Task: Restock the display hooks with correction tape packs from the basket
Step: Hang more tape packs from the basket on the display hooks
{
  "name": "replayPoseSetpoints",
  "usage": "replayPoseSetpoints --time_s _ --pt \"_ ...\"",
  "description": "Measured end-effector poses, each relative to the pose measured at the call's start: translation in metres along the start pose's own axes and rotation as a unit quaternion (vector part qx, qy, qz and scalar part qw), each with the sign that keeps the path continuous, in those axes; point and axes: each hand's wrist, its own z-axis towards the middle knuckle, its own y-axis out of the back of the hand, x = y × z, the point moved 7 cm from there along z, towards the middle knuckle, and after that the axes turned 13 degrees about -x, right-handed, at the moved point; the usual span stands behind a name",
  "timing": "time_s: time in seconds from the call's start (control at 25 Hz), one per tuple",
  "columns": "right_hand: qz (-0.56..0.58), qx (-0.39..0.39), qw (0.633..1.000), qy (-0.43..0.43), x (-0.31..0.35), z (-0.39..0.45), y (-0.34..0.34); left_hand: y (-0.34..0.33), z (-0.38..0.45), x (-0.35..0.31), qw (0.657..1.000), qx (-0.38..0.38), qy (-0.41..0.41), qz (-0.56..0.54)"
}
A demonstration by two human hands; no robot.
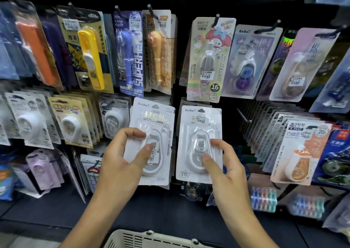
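Head cam: both hands are reaching up to the middle of the display wall, each on a white BoBo correction tape pack.

L hand [121,158] is pinching the left pack [151,145] by its clear blister: thumb across the front, index curling over the top of the bubble, other fingers tucked behind the card. That pack is sitting at the front of a stack of same-type cards. Can't tell whether its hang hole is on a hook.

R hand [225,164] is pinching the right pack [198,143] the same way, w/ thumb on the blister front and index on its right edge. This pack is hanging just beside the left one, edges close but apart, w/ a price sticker near its top. More cards are showing behind it.

Above the two packs a My Melody pack [208,58] is hanging from a black hook [216,20], and a purple Superhero pack [130,52] is hanging up-left of it. To the right an empty peg [244,116] is sticking out, and an orange-and-white pack [301,153] is fronting the next stack.

The basket [149,238], pale plastic w/ slotted sides, is showing only its rim at the bottom edge, below and between the forearms; contents not in view.
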Motion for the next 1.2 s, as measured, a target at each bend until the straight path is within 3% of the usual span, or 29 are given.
replayPoseSetpoints --time_s 0.28,0.36,0.56,0.72,0.8,0.88,1.04,1.2 --pt "0.028 -0.003 0.997 -0.076 -0.019 -0.003 -0.004 0.003 -0.001 0.000 1.000 -0.012 0.000 -0.003" --pt "0.049 0.024 0.991 -0.123 -0.022 -0.002 -0.008 -0.001 -0.002 0.002 1.000 0.001 0.004 -0.003" --pt "0.143 0.157 0.971 -0.113 -0.011 -0.017 -0.042 -0.036 -0.018 0.004 0.996 0.088 -0.009 0.025" --pt "0.174 0.042 0.982 -0.067 -0.007 0.005 -0.032 -0.052 -0.020 0.006 0.982 0.146 -0.041 0.111" --pt "0.157 0.022 0.987 -0.039 -0.008 0.008 -0.025 -0.051 -0.013 0.005 0.944 0.151 -0.129 0.263" --pt "0.151 0.024 0.988 -0.024 -0.012 0.003 -0.024 -0.049 -0.008 0.006 0.917 0.150 -0.153 0.337" --pt "0.198 0.015 0.980 -0.027 -0.018 -0.004 -0.018 -0.047 -0.003 0.011 0.923 0.162 -0.148 0.317" --pt "0.071 -0.057 0.995 -0.049 -0.025 0.004 0.003 -0.041 0.001 0.010 0.931 0.137 -0.153 0.303"
